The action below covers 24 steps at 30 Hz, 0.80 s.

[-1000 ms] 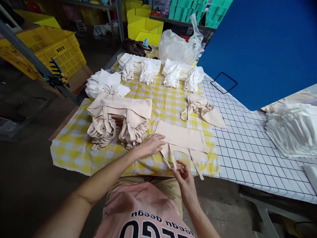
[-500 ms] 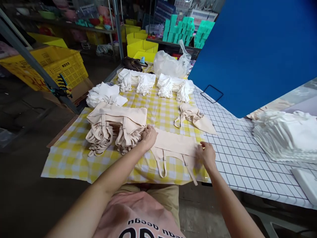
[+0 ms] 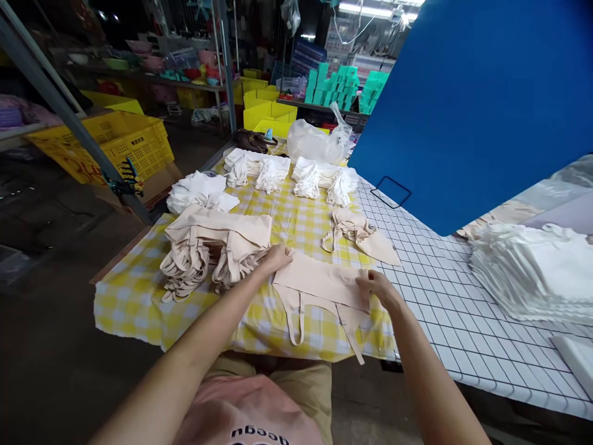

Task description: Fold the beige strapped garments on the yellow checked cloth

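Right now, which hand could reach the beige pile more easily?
Left, most likely. The left hand rests on the flat garment's corner right beside the pile, while the right hand sits on the garment's other edge, farther from it.

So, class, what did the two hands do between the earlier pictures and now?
The right hand let go of the straps and moved up to the right edge of the beige garment, fingers on it. The left hand slid to its upper left corner. The stacks around it stayed put.
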{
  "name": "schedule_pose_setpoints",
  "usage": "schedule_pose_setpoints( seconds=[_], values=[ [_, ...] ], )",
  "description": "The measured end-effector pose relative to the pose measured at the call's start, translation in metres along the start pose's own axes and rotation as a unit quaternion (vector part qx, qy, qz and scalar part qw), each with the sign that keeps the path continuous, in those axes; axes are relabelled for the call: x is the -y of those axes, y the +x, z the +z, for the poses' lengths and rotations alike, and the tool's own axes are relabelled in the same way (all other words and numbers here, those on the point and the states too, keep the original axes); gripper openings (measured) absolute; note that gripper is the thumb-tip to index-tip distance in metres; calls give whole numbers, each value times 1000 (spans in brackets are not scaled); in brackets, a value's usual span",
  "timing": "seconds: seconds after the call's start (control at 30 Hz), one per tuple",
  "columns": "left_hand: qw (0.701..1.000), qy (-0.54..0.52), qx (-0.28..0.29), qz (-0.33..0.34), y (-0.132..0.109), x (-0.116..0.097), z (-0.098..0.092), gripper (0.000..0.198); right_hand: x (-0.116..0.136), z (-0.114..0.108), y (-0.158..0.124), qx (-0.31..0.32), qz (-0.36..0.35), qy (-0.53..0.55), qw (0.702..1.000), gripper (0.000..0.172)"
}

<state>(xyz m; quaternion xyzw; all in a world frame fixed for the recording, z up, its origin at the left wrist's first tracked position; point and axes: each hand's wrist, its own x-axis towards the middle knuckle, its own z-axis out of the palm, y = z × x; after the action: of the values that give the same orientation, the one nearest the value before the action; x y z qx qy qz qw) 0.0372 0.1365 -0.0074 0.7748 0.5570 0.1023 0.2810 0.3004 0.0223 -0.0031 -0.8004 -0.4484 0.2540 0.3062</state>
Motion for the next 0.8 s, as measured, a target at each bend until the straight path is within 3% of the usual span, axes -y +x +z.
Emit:
schedule_pose_setpoints(
  seconds=[0.1, 0.2, 0.27, 0.37, 0.47, 0.67, 0.8],
  values=[
    [999, -31, -36, 20, -1, -15, -17, 11, 13, -23, -3, 25, 4, 46, 999, 32],
    [988, -93, -97, 73, 0, -32, -47, 13, 35, -51, -10, -19, -35, 133, 990, 35],
    [967, -158, -148, 135, -4, -38, -65, 26, 48, -67, -20, -67, -87, 185, 977, 34],
    [944, -185, -166, 215, -21, -31, -77, 28, 50, -77, -42, -84, -150, 179, 969, 28],
    [946, -137, -127, 263, -46, -4, -58, 26, 23, -63, -63, -20, -167, 124, 978, 25],
    [943, -8, 0, 332, -106, 56, 9, 35, -47, -10, -102, 69, -177, -74, 979, 6],
    [934, 32, 17, 355, -128, 66, 20, 31, -59, -2, -118, 81, -233, -132, 960, 19]
  ],
)
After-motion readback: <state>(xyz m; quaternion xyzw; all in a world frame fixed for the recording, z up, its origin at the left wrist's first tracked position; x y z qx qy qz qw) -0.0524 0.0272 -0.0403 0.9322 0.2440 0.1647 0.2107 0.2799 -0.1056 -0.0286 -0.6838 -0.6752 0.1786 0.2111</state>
